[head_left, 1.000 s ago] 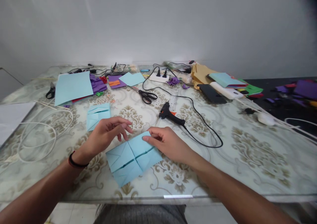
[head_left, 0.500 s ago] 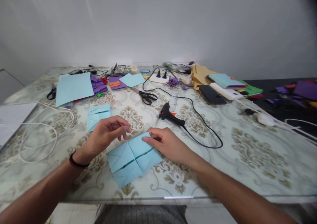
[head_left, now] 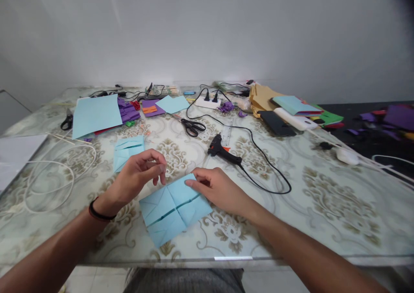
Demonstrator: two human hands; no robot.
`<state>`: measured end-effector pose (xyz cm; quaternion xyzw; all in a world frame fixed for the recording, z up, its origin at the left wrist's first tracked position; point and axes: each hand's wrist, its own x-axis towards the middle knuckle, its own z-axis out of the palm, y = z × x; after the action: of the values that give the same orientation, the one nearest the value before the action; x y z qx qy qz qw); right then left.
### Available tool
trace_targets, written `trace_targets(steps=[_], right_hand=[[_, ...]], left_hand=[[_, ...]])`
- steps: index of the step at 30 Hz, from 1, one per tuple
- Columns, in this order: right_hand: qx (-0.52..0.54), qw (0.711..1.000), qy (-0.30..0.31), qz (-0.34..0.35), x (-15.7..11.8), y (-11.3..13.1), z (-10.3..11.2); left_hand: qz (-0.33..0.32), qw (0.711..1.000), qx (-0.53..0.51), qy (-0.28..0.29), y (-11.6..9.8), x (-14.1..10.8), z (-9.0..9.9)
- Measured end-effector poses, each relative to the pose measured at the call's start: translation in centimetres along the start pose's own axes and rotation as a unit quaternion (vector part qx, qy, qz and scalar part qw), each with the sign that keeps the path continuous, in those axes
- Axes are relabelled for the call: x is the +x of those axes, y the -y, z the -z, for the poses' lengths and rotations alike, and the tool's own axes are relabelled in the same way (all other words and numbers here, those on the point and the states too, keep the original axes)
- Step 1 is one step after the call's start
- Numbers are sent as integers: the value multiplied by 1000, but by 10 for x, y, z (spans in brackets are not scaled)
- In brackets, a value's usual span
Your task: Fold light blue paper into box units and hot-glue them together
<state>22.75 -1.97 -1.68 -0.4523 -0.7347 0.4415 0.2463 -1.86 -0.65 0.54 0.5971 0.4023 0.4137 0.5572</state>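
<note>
A light blue folded paper (head_left: 176, 209) with crossing creases and a slit along its middle lies tilted near the table's front edge. My right hand (head_left: 215, 188) pinches its upper right corner, thumb on top and fingers behind. Just above the paper's upper left edge, my left hand (head_left: 140, 172) hovers with loosely curled fingers apart and nothing in them. Behind that hand sits a second light blue folded paper (head_left: 129, 148), partly covered by it.
A black glue gun (head_left: 224, 150) with its cord lies right of centre, near black-handled scissors (head_left: 193, 127). Light blue sheets (head_left: 97, 116) and purple paper strips (head_left: 127, 111) are at the back left. A white power strip (head_left: 208, 102), phone (head_left: 276, 124) and white cables (head_left: 73, 172) surround the area.
My left hand has shifted very slightly left. The right hand and the paper it holds are almost unmoved.
</note>
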Motion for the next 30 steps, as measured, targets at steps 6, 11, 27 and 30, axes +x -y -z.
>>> trace_targets(steps=[6,11,27,30], right_hand=[[8,1000,3,0,0,2,0],[8,1000,1,5,3,1,-1],[20,999,-9,35,8,-6,-2],[14,1000,-7,26,6,-6,-1]], left_hand=[[8,1000,-8,-6,0,-1,0],[9,1000,-8,-14,4,2,0],[-27,999,29,-36,1,4,4],[-26,998,41,-28,2,4,4]])
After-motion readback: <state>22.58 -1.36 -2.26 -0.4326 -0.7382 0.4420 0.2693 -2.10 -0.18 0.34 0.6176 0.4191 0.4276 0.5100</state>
